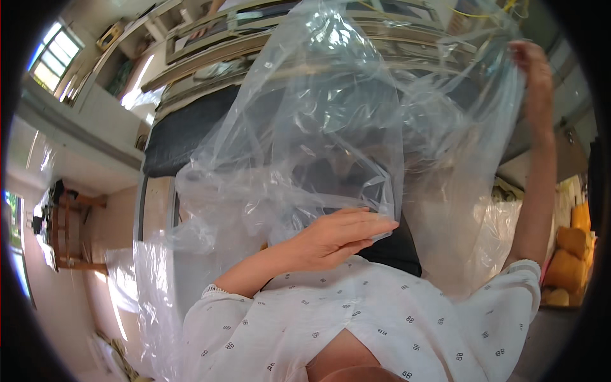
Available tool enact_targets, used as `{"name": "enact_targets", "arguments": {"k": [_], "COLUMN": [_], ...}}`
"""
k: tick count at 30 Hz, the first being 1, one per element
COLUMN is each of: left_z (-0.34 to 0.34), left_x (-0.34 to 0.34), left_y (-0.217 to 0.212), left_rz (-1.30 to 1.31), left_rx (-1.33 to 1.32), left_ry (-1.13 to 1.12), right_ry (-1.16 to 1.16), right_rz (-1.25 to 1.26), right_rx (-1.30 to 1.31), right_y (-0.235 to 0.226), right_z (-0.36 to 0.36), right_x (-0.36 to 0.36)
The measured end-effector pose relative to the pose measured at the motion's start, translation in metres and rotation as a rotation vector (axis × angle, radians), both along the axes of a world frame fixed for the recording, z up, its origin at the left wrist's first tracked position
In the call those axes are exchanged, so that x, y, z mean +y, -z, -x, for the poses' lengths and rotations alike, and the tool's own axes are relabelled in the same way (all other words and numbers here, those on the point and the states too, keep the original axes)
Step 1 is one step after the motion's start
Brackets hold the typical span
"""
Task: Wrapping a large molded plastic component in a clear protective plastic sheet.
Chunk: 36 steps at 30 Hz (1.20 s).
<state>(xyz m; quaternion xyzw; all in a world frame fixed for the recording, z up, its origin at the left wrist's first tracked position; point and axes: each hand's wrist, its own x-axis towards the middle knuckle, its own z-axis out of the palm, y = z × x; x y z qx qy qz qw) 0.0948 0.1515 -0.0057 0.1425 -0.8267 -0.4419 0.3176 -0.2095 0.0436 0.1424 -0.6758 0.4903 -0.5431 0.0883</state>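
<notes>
Clear plastic bag (331, 121): held up, spread wide above black mat (184, 130), covering most of view.
Right hand (533, 70): raised high right of mat, fingers pinched on bag's upper edge.
Left hand (340, 235): flat, fingers extended, pressed against bag's lower fold near mat's near edge; not clenched.
Risk: thin film likely to slip from pinch, since only one edge is gripped.
Risk: slack lower section may snag or tear on mat edge.
Risk: film blocks sight of mat, so misplacement is possible.

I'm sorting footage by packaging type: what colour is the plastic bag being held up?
Clear and colourless: the plastic bag is see-through, seen in the head view.
</notes>
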Motion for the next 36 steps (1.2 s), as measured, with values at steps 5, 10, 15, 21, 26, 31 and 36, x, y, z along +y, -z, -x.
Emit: {"name": "enact_targets", "arguments": {"k": [5, 10, 15, 21, 26, 31, 36], "left_z": [0.051, 0.080, 0.049, 0.070, 0.058, 0.051, 0.038], "left_x": [-0.004, 0.011, -0.058, -0.129, -0.137, -0.116, -0.108], "left_y": [0.011, 0.017, -0.075, -0.118, -0.083, -0.079, -0.083], "left_rz": [-0.052, 0.161, 0.376, 0.524, 0.224, 0.272, 0.379], "left_rx": [-0.070, -0.139, -0.067, -0.180, 0.144, 0.250, 0.282], "left_ry": [0.214, 0.102, -0.276, -0.153, -0.132, -0.263, -0.460], "right_ry": [-0.551, -0.647, -0.590, -0.506, -0.513, -0.438, -0.323], "right_rz": [-0.706, -0.744, -0.547, -0.474, -0.439, -0.150, 0.174], "right_rx": [-0.423, -0.671, -0.366, -0.253, -0.165, 0.007, 0.328], "right_y": [0.068, 0.085, 0.096, 0.100, 0.094, 0.087, 0.077], "right_z": [-0.067, -0.066, -0.055, -0.056, -0.062, -0.071, -0.088], "right_x": [0.044, 0.020, 0.036, 0.049, 0.047, 0.036, 0.025]}}
